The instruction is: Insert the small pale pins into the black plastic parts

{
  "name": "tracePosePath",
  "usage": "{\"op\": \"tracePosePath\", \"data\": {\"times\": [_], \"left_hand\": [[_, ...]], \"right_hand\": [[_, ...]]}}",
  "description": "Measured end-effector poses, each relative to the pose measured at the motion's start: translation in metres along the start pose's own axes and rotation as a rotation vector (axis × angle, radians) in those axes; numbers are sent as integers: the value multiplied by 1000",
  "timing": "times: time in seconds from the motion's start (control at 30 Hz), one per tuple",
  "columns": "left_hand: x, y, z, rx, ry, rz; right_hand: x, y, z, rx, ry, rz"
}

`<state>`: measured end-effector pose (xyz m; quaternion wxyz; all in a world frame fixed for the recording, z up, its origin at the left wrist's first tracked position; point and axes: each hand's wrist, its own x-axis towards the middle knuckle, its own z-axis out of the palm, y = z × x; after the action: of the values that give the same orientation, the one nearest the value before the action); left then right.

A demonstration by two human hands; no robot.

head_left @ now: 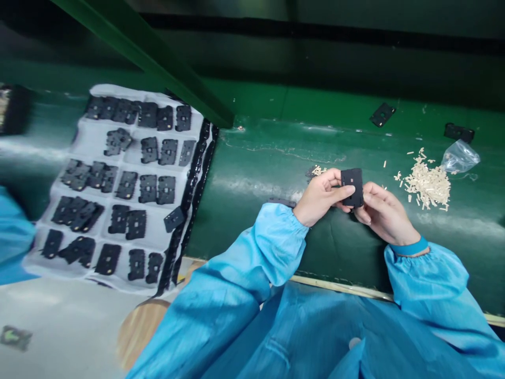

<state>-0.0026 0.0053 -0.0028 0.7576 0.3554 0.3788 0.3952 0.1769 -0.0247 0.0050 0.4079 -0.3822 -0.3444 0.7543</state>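
The rectangular black plastic plate (357, 181), matte with a small light spot on its face, lies at the left hand's (320, 196) fingertips, pinched there with the thumb across it. The right hand's (389, 213) bent fingers meet its near-side edge; whether they grip, I cannot tell. Right of that hand sit cream-coloured slivers (428, 184).

You have two hands, left hand (320, 196) and right hand (386, 213), and one held plate (352, 181); from it, one loose plate (382, 114) at 1 o'clock, one black part (460, 131) at 2, one heap (428, 184) and one bag (461, 157) toward 3, one tray (92, 138) at 9 (its overlapping plates (147, 115) defy counting).
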Motion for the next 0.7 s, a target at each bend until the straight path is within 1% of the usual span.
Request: {"op": "tracePosePath", "data": {"times": [0.07, 0.13, 0.17, 0.2, 0.23, 0.3, 0.43, 0.57, 0.7], "left_hand": [[2, -1, 0, 22, 69, 54], [3, 0, 0, 71, 163, 126], [3, 0, 0, 99, 211, 163], [3, 0, 0, 127, 250, 197], [3, 1, 1, 148, 280, 226], [1, 1, 1, 165, 307, 270], [-1, -2, 2, 177, 286, 298], [-3, -6, 2, 215, 252, 284], [-4, -7, 2, 230, 241, 290]], "right_hand": [[2, 1, -3, -166, 176, -115], [3, 2, -6, -345, 367, -229], [4, 2, -7, -408, 427, -259], [4, 2, -8, -446, 455, -264], [4, 2, -7, -464, 453, -247], [3, 1, -5, -477, 402, -194], [1, 0, 2, -506, 325, -131], [0, 2, 4, -561, 313, -126], [1, 3, 5, -665, 330, -169]]}}
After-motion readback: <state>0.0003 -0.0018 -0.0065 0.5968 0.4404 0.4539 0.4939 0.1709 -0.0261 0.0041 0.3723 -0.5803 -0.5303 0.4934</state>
